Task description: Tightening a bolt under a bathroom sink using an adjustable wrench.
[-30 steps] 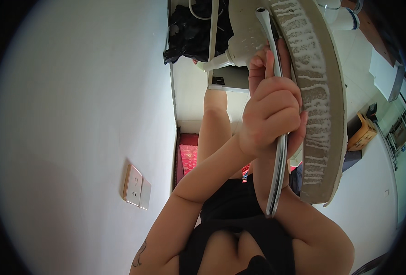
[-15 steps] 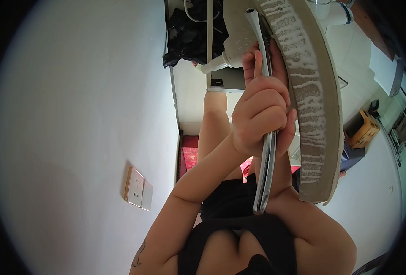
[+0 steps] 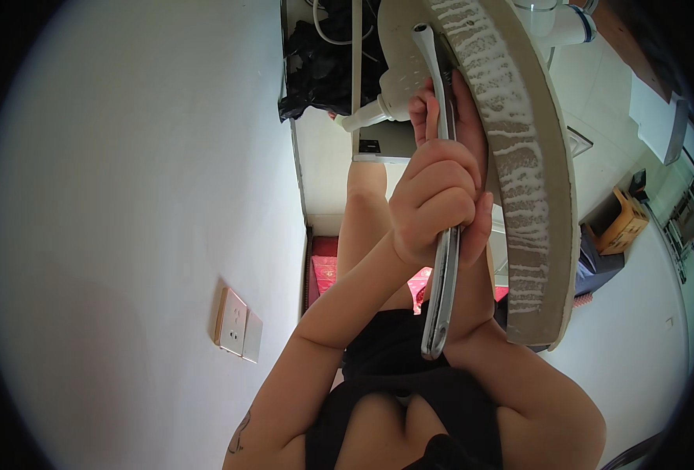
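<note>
A long, slightly bowed chrome bar (image 3: 434, 301) with a round hole at its far end runs upright through the middle of the view. My left hand (image 3: 438, 188) is closed around its middle in a fist. Behind it, my right hand (image 3: 472, 129) holds the bar farther up, its fingers curled over from the left; part of this hand is hidden by the bar and the left fist. Just right of both hands curves a beige rim-like edge (image 3: 519, 149) with a band of white streaks. Left of the bar's far end is a pale rounded body (image 3: 405, 86).
A white pipe (image 3: 366, 115) joins the pale body, near black plastic bags (image 3: 327, 70). A white wall (image 3: 127, 196) with a socket plate (image 3: 237, 323) stands at left. At right are a wooden box (image 3: 627, 218) and a white cup (image 3: 570, 27).
Both hands and the chrome bar have shifted slightly to the left, and the bar's near end has risen a little. The grip of both hands looks the same.
</note>
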`<control>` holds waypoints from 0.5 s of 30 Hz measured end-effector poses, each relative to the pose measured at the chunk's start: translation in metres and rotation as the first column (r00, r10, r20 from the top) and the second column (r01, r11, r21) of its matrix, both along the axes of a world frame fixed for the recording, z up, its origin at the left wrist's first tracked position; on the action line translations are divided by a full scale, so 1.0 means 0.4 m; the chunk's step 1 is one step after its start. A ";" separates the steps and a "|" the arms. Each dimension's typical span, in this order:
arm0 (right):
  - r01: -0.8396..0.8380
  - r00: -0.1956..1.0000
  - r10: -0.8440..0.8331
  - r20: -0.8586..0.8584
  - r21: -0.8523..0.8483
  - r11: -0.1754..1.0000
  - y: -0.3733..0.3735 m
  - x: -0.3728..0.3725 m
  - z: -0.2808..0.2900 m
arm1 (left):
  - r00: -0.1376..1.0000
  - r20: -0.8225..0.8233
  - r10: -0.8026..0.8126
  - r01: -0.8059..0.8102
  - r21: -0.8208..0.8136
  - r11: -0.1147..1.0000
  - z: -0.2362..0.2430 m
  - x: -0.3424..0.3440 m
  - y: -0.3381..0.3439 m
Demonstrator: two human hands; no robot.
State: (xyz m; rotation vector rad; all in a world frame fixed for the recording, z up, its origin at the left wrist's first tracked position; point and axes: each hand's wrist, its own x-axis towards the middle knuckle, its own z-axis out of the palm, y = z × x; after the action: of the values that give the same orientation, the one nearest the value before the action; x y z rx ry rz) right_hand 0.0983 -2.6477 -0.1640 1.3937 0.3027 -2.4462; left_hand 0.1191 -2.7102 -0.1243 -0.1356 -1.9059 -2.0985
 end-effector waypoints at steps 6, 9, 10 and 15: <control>-0.304 0.918 0.362 -0.160 0.299 0.905 0.086 0.050 0.092 | 1.000 -0.005 0.004 -0.004 0.010 1.000 0.003 0.000 0.012; -0.468 0.763 0.645 -0.047 0.648 0.601 0.073 0.039 0.149 | 0.997 -0.014 0.076 -0.075 0.059 0.995 0.005 -0.004 0.025; -0.496 0.688 0.725 0.015 0.739 0.455 0.060 0.069 0.228 | 0.992 -0.019 0.122 -0.120 0.080 0.990 0.007 -0.013 0.026; -0.579 -0.344 0.937 0.065 0.771 -0.266 0.209 0.288 0.316 | 0.941 0.102 0.322 -0.337 0.215 0.917 0.021 -0.032 0.065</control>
State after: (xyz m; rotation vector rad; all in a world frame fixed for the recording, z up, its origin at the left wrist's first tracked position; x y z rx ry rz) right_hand 0.2136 -2.5640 -0.0375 -0.1803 1.6516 -1.0642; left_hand 0.1062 -2.6843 -0.1159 0.2896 -1.5700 -2.0852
